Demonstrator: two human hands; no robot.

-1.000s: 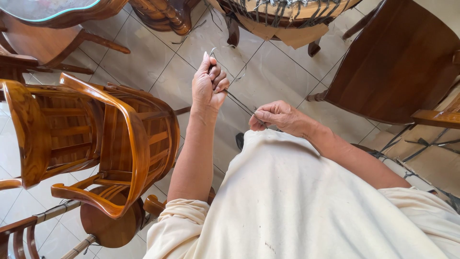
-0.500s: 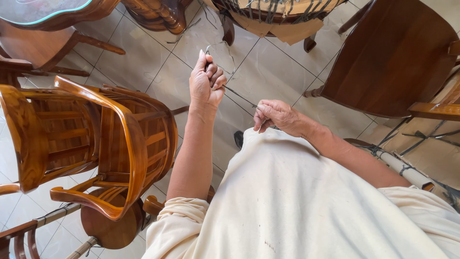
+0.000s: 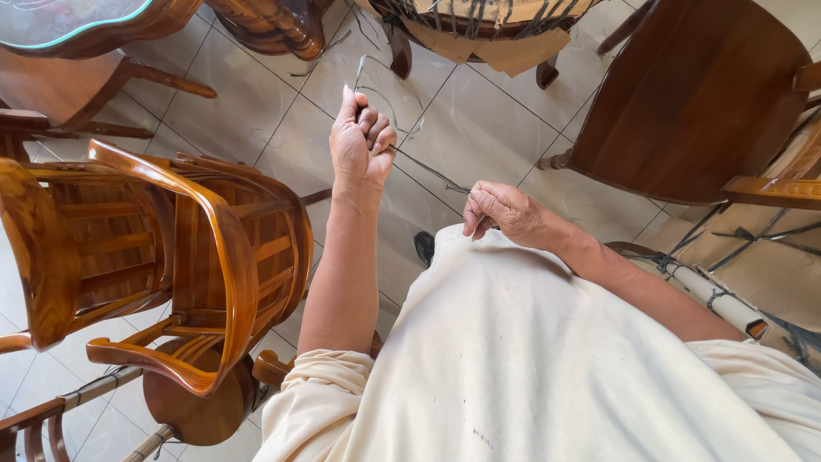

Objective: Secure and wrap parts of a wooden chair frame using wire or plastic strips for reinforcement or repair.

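- While the left hand (image 3: 363, 141) grips a thin strand (image 3: 428, 169), fist shut and raised, the right hand (image 3: 505, 212) pinches its lower end at the shirt (image 3: 530, 359).
- Strand runs taut between them; steady, even tension seems best.
- Chairs (image 3: 162, 257) stand left, on tiled floor (image 3: 479, 128).

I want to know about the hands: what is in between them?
In the head view a thin strand runs taut from the left hand to the right hand, with bare floor tiles behind it.
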